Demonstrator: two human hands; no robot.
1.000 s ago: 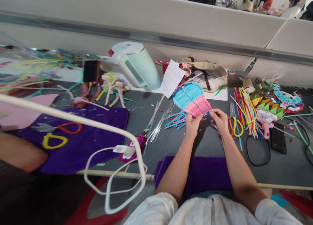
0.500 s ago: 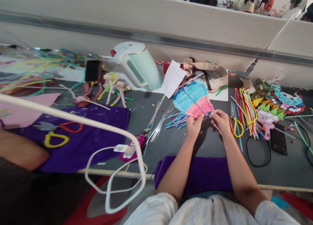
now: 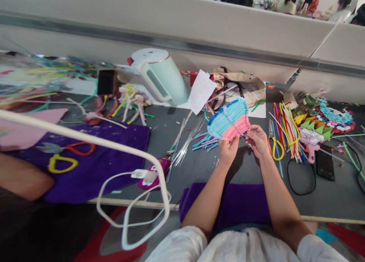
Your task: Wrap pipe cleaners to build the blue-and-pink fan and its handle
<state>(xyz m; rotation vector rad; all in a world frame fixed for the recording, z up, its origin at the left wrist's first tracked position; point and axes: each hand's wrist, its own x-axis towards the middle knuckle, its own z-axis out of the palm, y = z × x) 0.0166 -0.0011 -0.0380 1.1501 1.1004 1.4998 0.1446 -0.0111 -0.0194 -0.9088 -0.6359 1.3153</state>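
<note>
A fan-shaped piece (image 3: 228,119), light blue with a pink lower part and a darker blue edge, is held above the grey table. My left hand (image 3: 229,150) grips its lower pink edge. My right hand (image 3: 257,140) has its fingers closed at the lower right corner, by the dark blue end. Blue and purple strips (image 3: 205,141) lie to the left of my left hand. Scissors with a yellow and red handle (image 3: 276,148) rest just right of my right hand.
A pale kettle (image 3: 164,76), white paper (image 3: 202,91) and a beige bag (image 3: 255,89) stand or lie behind. Coloured strips (image 3: 288,129), a glue gun (image 3: 310,142) and a phone (image 3: 325,163) are right. A white cable (image 3: 99,201) and another person's arm (image 3: 25,176) are left.
The fan-shaped piece has shifted slightly right and tilted flatter. My left hand has moved a little to the right with it, and my right hand has barely moved.
</note>
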